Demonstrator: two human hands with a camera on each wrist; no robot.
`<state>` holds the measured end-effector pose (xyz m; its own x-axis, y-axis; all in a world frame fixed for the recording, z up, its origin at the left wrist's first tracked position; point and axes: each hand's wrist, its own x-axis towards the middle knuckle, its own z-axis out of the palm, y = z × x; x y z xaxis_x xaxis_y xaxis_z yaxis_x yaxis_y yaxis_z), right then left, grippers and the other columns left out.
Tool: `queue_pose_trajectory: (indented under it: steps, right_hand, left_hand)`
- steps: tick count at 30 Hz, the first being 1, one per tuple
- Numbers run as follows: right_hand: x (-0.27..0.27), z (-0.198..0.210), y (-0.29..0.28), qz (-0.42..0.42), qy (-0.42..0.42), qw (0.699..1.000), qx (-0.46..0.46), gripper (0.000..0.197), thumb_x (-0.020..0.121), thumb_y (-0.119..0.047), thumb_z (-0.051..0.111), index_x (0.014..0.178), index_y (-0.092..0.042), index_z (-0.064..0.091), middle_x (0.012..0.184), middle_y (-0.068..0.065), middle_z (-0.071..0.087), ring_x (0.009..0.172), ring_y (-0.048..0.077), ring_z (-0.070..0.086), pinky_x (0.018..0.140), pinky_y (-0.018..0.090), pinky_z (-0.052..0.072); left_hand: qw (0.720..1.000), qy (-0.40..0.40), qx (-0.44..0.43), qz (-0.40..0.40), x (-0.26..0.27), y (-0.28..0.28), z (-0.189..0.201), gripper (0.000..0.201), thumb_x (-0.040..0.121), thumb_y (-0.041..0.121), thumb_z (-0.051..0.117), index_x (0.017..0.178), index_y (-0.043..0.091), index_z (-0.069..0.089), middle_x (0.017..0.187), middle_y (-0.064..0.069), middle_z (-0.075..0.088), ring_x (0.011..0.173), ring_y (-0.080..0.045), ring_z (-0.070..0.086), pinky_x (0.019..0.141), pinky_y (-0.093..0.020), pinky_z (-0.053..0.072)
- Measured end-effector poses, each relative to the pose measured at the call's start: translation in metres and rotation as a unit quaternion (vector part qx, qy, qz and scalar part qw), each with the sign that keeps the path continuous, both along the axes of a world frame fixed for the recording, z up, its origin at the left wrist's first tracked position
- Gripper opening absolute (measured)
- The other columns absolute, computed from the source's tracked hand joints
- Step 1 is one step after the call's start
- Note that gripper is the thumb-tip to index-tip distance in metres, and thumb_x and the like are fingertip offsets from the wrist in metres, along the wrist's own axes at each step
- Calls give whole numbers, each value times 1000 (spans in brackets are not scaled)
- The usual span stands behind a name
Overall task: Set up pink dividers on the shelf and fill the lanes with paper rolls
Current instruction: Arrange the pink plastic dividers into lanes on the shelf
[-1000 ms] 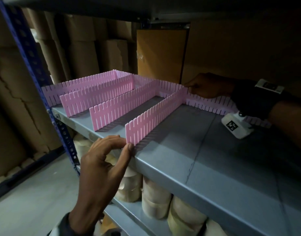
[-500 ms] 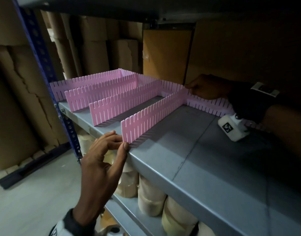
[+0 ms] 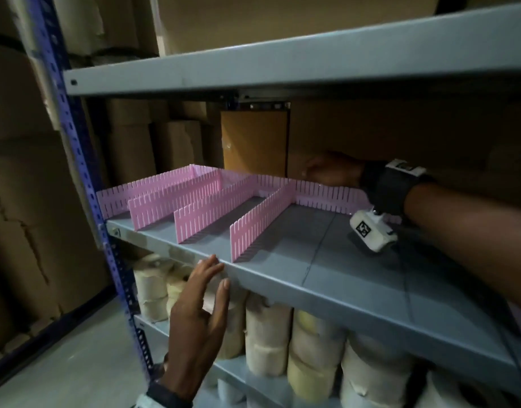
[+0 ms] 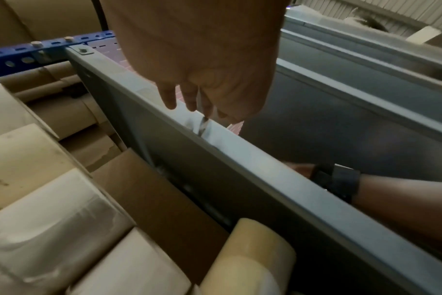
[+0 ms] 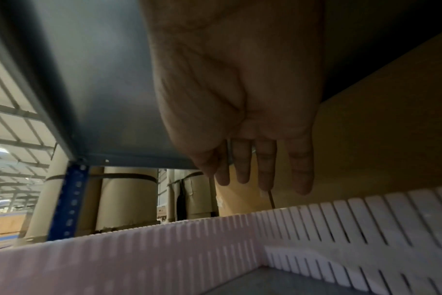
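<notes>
**A:** On the grey shelf [image 3: 327,278], where did the pink dividers [image 3: 262,222] stand?

**B:** Upright. Four slotted strips ran front to back at the shelf's left half, joined to a long cross strip [image 3: 321,197] along the rear. The rightmost lane strip [image 3: 260,223] reached almost to the front lip.

**A:** What had changed?

**B:** Half a second earlier the left hand [image 3: 198,316] had been pinching that strip's front end. Now it had let go and dropped below the shelf edge, fingers straight and spread, holding nothing, fingertips just at the lip. The right hand [image 3: 331,169] had lifted off the cross strip too; the right wrist view showed its fingers [image 5: 265,169] extended and clear above the slotted top.

**A:** So neither hand held a divider?

**B:** Neither. The strip stood unsupported, which suggested that lane was seated.

**A:** And the paper rolls [image 3: 268,343]?

**B:** All on the shelf below, stacked upright; none in the lanes. The right half of the shelf had no lane strips, so more dividers likely came before any filling.
</notes>
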<state>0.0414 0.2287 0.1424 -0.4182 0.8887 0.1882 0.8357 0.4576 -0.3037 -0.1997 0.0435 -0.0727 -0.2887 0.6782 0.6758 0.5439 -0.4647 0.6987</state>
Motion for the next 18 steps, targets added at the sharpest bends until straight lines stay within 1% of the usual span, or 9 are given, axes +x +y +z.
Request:
queue_pose_trajectory:
  steps: [2, 4, 6, 7, 8, 10, 13, 16, 18]
  right_hand:
    - [3, 0, -31, -15, -16, 1000, -9, 29, 103, -29, 45, 99, -11, 68, 99, 20, 66, 91, 36, 64, 91, 49, 52]
    - [10, 0, -63, -12, -13, 1000, -14, 35, 102, -29, 46, 114, -3, 67, 115, 24, 66, 106, 39, 62, 95, 48, 50]
    - [20, 0, -100, -21, 7, 1000, -11, 35, 101, -27, 49, 114, 0, 67, 107, 19, 69, 90, 24, 67, 76, 34, 55]
    - [27, -1, -122, -38, 13, 999, -11, 34, 101, -28, 50, 113, -1, 68, 101, 16, 69, 79, 20, 65, 66, 30, 51]
    - [33, 0, -140, -51, 10, 999, -6, 33, 100, -30, 51, 112, -4, 69, 100, 15, 70, 77, 21, 64, 65, 32, 51]
    - [52, 0, -177, -83, -7, 997, -1, 29, 99, -35, 53, 109, -15, 71, 101, 13, 71, 84, 26, 65, 69, 36, 52]
    - [82, -4, -223, -116, 16, 993, -20, 24, 97, -37, 54, 107, -23, 72, 101, 5, 73, 91, 27, 68, 82, 45, 56]
    - [118, -18, -255, -153, 57, 987, 15, 22, 96, -33, 58, 112, -26, 72, 104, -12, 73, 96, 8, 68, 90, 37, 56]
    - [142, -30, -272, -177, 81, 980, 39, 21, 95, -31, 60, 109, -24, 74, 104, -16, 72, 94, -4, 66, 87, 27, 54]
  left_hand:
    - [1000, -24, -9, 4, -5, -17, -11, 28, 96, 17, 68, 124, 17, 71, 137, 6, 66, 132, -10, 59, 101, -55, 55]
    - [998, -57, -7, -1, -3, -35, -19, 27, 96, 25, 66, 122, 22, 72, 128, 7, 71, 120, 5, 62, 88, -46, 61]
    - [996, -86, -6, -25, 10, -51, -22, 26, 95, 38, 62, 117, 29, 72, 119, 11, 74, 109, 12, 64, 74, -34, 60]
    - [994, -98, -14, -41, 21, -60, -23, 27, 95, 40, 61, 116, 28, 73, 116, 13, 74, 108, 8, 66, 74, -35, 60]
    - [992, -104, -21, -60, 32, -67, -24, 25, 98, 38, 62, 115, 25, 74, 114, 13, 75, 108, 0, 69, 77, -39, 60]
    - [988, -106, -23, -111, 55, -80, -21, 19, 101, 36, 65, 112, 23, 75, 108, 11, 75, 104, -11, 72, 78, -39, 60]
    - [981, -96, -17, -170, 85, -92, -13, 33, 93, 47, 58, 107, 23, 76, 103, 11, 76, 89, -6, 71, 71, -25, 56]
    - [974, -78, 2, -212, 107, -98, -4, 35, 93, 46, 57, 104, 19, 77, 101, 9, 76, 75, -13, 70, 67, -25, 54]
    - [972, -58, 29, -225, 124, -99, 2, 31, 94, 40, 58, 102, 17, 77, 100, 13, 75, 88, -3, 71, 78, -18, 52]
